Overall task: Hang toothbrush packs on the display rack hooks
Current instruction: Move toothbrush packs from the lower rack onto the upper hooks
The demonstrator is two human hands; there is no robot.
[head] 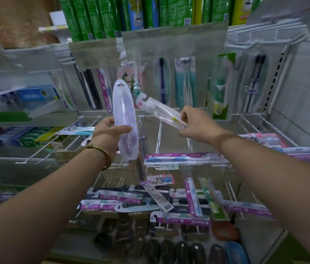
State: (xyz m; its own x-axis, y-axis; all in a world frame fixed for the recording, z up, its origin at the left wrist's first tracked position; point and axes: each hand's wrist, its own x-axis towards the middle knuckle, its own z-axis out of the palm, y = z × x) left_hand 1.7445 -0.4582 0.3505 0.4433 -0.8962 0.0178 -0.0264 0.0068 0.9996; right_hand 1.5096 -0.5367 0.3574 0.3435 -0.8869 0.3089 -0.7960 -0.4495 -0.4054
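My left hand (107, 134) grips a clear purple toothbrush pack (124, 111) near its lower half, held upright with its hang hole at the top. My right hand (198, 123) pinches the lower end of a clear pack with a pink dot (158, 109), tilted so its top points up and left. Both packs are in front of the display rack, below white wire hooks (64, 60) where several toothbrush packs (185, 82) hang.
Loose packs lie on the wire hooks (184, 159) below my hands and in a pile (150, 201) lower down. Green tubes (97, 18) stand on the top shelf. Toothpaste boxes (26, 96) fill shelves at left. Empty white hooks (264, 38) jut out at upper right.
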